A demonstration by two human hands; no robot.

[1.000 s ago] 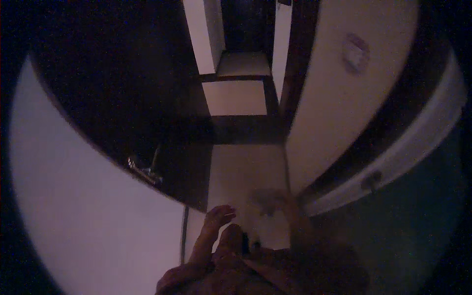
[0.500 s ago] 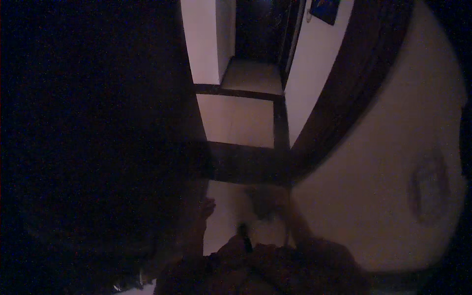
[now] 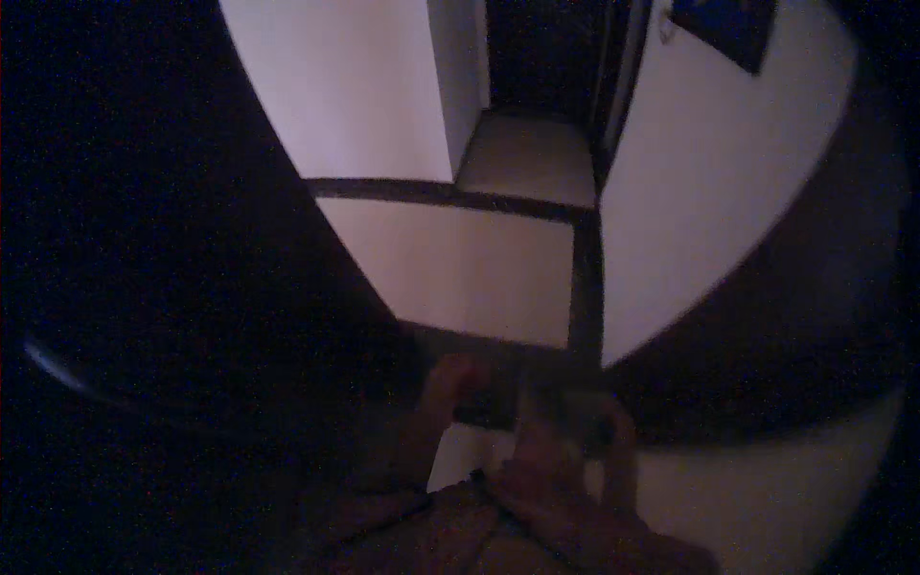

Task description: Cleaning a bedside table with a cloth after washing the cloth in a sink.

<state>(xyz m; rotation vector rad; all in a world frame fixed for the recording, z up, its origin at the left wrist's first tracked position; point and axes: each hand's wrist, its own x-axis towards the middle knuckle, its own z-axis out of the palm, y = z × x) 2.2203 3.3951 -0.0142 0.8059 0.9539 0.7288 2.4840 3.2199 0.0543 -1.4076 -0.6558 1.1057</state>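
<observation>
Dim light and blur hide most detail around my hands. My left hand (image 3: 462,372) is raised in front of my body at the lower middle, over a dark floor band, its fingers smeared. My right hand (image 3: 618,426) is to the right of it, its fingers seemingly bent around a blurred greyish thing (image 3: 578,410) whose kind I cannot make out. A dark strap or cord (image 3: 479,477) hangs on my clothing below the hands.
Ahead, a pale floor panel (image 3: 470,268) is framed by dark bands. A white wall (image 3: 355,86) stands left of a dark doorway (image 3: 537,57). On the right is another white wall (image 3: 709,182) with a dark hanging panel (image 3: 728,29). The far left is black.
The view has moved forward and turned, so the doorway and walls appear larger. My left hand has come further into view and risen toward the middle. My right hand sits further right.
</observation>
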